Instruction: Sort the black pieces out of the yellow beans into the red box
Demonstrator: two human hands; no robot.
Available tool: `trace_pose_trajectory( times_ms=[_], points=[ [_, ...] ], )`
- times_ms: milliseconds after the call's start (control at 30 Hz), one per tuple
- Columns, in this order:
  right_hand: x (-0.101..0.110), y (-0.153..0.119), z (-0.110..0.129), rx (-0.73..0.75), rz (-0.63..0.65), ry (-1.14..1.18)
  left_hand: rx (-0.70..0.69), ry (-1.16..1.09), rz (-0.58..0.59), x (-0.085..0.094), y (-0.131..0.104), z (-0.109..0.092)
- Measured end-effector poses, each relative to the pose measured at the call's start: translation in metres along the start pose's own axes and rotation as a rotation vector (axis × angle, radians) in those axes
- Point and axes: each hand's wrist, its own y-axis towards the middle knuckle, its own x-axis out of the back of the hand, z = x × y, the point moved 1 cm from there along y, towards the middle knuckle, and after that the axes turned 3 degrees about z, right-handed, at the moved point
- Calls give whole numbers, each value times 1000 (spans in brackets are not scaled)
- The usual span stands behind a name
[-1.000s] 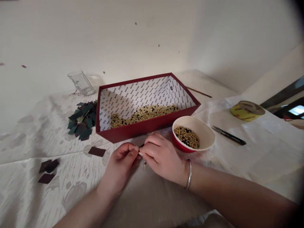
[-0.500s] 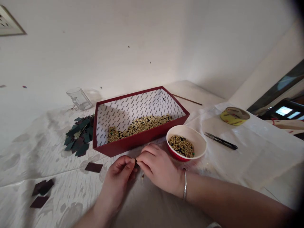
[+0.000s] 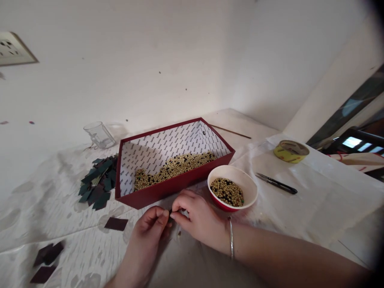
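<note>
My left hand (image 3: 148, 234) is closed in a pinch, thumb against fingers, on a small dark piece (image 3: 171, 213) that is mostly hidden. From the other side, the thumb and fingers of my right hand (image 3: 199, 220) are curled in to the same piece, tips at its edge. Just beyond both hands stands a red box (image 3: 168, 190) holding many small beige and black beads (image 3: 180, 166). Close to my right hand is a red and white bowl (image 3: 250, 188) with more of these beads (image 3: 226, 192). A tiny bit (image 3: 179, 233) lies on the cloth below my fingers.
Left of the box is a pile of dark green and maroon pieces (image 3: 99, 182). A single maroon piece (image 3: 116, 224) and several others (image 3: 43, 274) lie nearer. A glass mug (image 3: 100, 135), thin stick (image 3: 231, 131), black snips (image 3: 276, 183) and yellow tape roll (image 3: 291, 154) surround the work area.
The view has tilted up a little, so things sit lower in the picture. My right fingers have shifted slightly at the small dark piece; my left hand keeps its pinch.
</note>
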Motion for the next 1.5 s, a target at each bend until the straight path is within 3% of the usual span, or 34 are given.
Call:
trace_pose_trajectory(
  times_ms=[233, 400, 600, 767, 833, 900, 1000, 1133, 1400, 1500],
  points=[
    [3, -1, 2, -13, -10, -51, -21, 44, 6, 3, 1, 1],
    [3, -3, 9, 75, 46, -118, -13, -36, 45, 2, 0, 3],
    [5, 0, 3, 25, -30, -121, -9, 3, -2, 3, 1, 0],
    [19, -6, 20, 251, -80, -94, 19, -144, 6, 3, 2, 2],
    [32, -10, 30, 351, -170, -100, 48, -198, -15, 3, 2, 2],
    [48, -13, 38, 391, -338, -113, 57, -189, -45, 2, 1, 2],
    [70, -14, 40, 376, -624, -117, 42, -139, -79, 2, 1, 2],
    [90, -12, 32, 358, -880, -141, 28, -132, -99, 3, 2, 5],
    [106, -5, 21, 305, -1177, -175, 18, -112, -85, 3, 2, 4],
    [106, -7, 23, 286, -1232, -170, 12, -104, -93, 2, 3, 4]
  ],
)
